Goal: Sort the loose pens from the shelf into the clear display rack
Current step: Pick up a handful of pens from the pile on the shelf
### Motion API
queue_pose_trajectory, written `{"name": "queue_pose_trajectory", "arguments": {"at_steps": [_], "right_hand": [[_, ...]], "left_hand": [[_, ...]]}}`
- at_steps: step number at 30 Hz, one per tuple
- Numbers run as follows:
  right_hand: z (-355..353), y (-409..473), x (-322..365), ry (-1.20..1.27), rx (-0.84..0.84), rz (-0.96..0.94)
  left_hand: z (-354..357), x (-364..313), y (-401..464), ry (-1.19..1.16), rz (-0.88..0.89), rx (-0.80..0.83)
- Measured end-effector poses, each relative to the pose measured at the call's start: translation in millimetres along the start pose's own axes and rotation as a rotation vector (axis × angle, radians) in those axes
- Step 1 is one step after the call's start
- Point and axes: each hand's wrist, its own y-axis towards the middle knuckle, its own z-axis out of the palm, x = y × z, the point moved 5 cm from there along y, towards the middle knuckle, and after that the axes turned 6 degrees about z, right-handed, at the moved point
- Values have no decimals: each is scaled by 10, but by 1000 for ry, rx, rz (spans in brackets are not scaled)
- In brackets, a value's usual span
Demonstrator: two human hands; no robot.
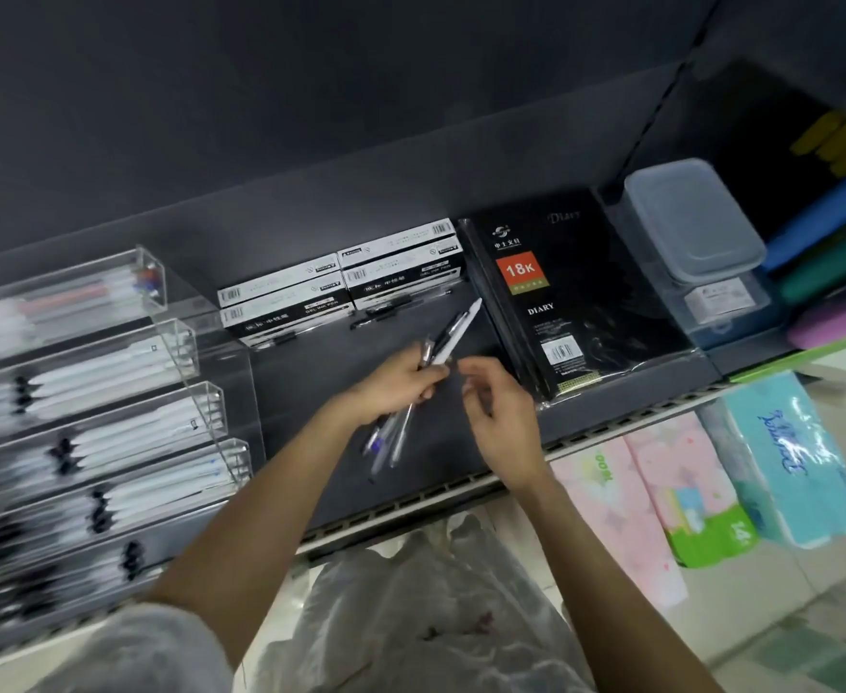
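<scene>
Dark grey back wall [310, 92]; dark shelf board [340, 422], pale tiled floor [786, 632], dim light

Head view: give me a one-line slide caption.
Left hand grips a bundle of pens above the dark shelf, right hand beside it, clear display rack at left.

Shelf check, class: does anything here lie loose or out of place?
Yes. Two black pens lie loose on the shelf before the pen boxes, outside the clear rack. The left hand holds a mixed bunch of pens.
</scene>
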Motion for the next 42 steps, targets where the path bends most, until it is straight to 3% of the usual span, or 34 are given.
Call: {"name": "queue_pose_trajectory", "arguments": {"at_steps": [2,4,9,11,13,18,20,31,37,42], "right_hand": [[-94,52,122,124,-50,46],[-127,116,268,253,-29,95],[71,-12,578,396,399,321],[161,-185,670,382,581,448],[253,-300,746,481,636,523],[421,-264,821,1072,324,732],[416,-240,830,1173,229,773],[342,-279,746,1305,107,772],[300,-244,868,1236,155,626],[171,-125,905,752,246,408]], "left_hand": [[-58,-117,-182,-713,3,-92],[-106,-232,-335,-1208,67,-72],[-343,-295,-481,-1477,239,-226],[-467,-343,-519,-1498,303,-342],[-577,-354,-551,-1445,358,-460],[-626,-422,-626,-1342,417,-644],[-598,-442,-639,-1292,412,-685],[-311,-437,-776,-1034,303,-572],[-245,-443,-810,-1179,299,-496],[-240,-472,-845,-1153,312,-291]]}}
